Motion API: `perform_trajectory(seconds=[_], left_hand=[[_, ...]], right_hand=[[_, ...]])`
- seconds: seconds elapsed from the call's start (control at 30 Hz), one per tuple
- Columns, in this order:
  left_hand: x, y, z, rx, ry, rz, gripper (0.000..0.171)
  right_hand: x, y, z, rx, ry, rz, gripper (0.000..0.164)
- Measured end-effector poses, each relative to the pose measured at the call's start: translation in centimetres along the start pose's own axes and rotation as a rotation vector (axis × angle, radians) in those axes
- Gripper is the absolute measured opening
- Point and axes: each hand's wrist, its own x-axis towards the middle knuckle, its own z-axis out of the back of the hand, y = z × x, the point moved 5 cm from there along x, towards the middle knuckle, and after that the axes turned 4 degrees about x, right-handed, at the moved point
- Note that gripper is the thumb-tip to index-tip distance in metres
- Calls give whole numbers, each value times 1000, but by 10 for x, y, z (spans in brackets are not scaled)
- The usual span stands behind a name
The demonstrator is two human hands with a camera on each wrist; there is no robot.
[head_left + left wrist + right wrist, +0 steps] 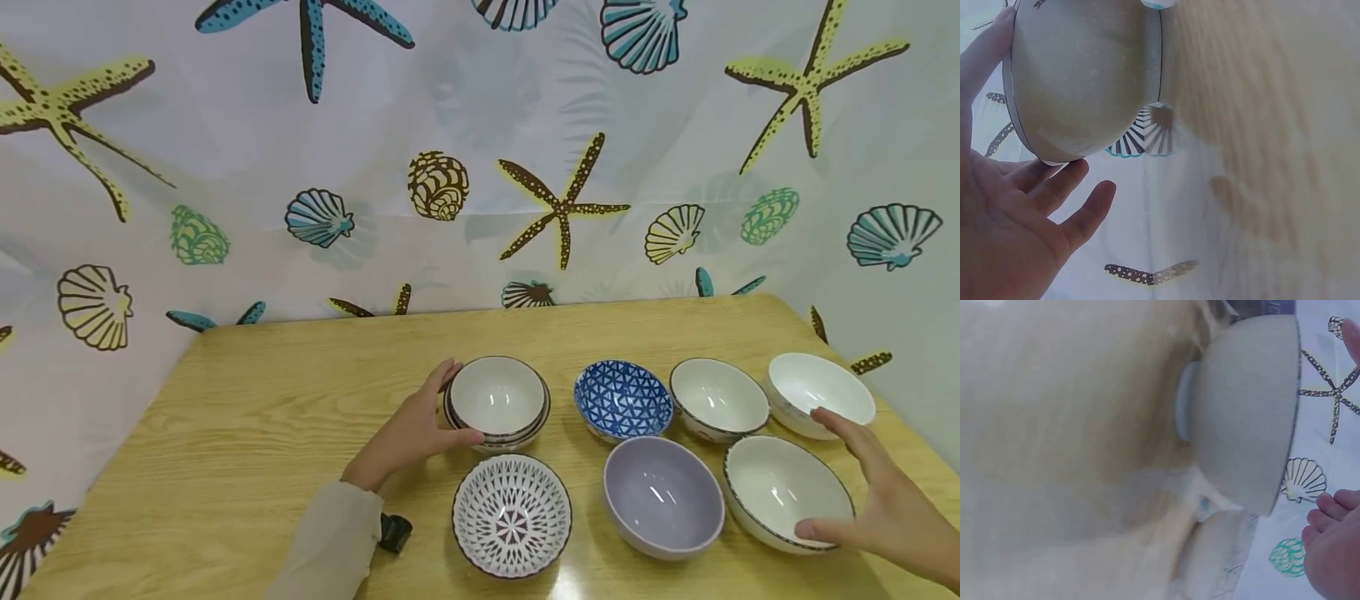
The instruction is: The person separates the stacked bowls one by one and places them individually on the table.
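On the table's middle, a stack of white bowls [497, 396] with dark rims stands upright. My left hand [420, 429] holds it from the left, thumb at the near rim and fingers round the far side. In the left wrist view, fingertips meet the outer wall of a bowl [1085, 81]. At the right, my right hand [885, 500] is spread beside a cream bowl [787, 492] with a patterned dark rim. Its thumb overlaps that bowl's near edge in the head view. The right wrist view has a gap between the fingers [1329, 515] and the bowl wall [1247, 412].
A patterned bowl [512, 517] sits just in front of the stack. To the right stand a lavender bowl [663, 497], a blue triangle-patterned bowl [622, 400], a dark-rimmed white bowl [720, 398] and a plain white bowl [817, 392]. A printed cloth [480, 250] hangs behind the wooden table [247, 433].
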Motion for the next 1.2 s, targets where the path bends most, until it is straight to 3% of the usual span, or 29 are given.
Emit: perform_trajectory(seconds=[0.17,0.37,0.57,0.83,1.1,1.2], left_hand=[[0,1,1,-4,9,-4,114],[-3,3,3,-2,0,13,114],[-4,3,3,-5,-1,9,114],[-5,2,4,-12,6,2,116],[-5,2,7,-12,-7,-22,114],[-5,2,6,-14,-1,-34,114]], right_hand=[[27,23,0,-36,30,75,118],[71,73,-19,-138,112,181,115],[113,117,-56,-212,219,209,112],[157,148,-110,-209,326,221,111],[182,170,-165,-198,446,296,110],[186,171,-181,-210,514,278,113]])
